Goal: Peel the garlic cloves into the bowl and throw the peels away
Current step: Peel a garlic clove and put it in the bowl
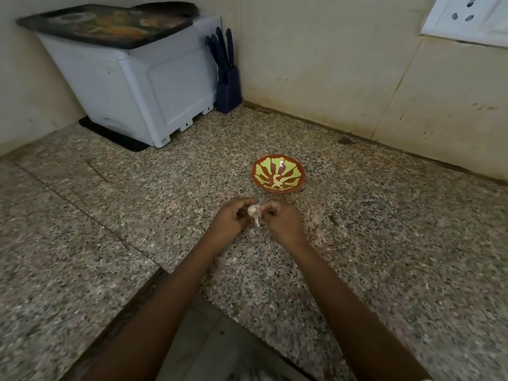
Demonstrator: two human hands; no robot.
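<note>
A speckled granite countertop fills a corner between pale beige walls. At the back left a white plastic box stands on a black mat, with a dark patterned tray lying on top of it. Just beside the box, against the wall, is a dark blue knife block with its handles sticking up. A white socket plate shows on the wall at the upper right. Near the middle of the counter sits the bowl – shallow, red-brown with a yellow-green pattern. It is upright and lies just beyond the hands, apart from them. Both bare forearms reach forward over the counter's edge and meet in front of the bowl. The left hand has its fingers curled in, gripping the garlic, a small whitish lump held between the two hands. The right hand, fingers also curled, pinches the garlic from the other side with its fingertips. A pale strip of peel hangs down from the garlic between the hands – too blurred to tell whether the garlic is a single clove or several.
</note>
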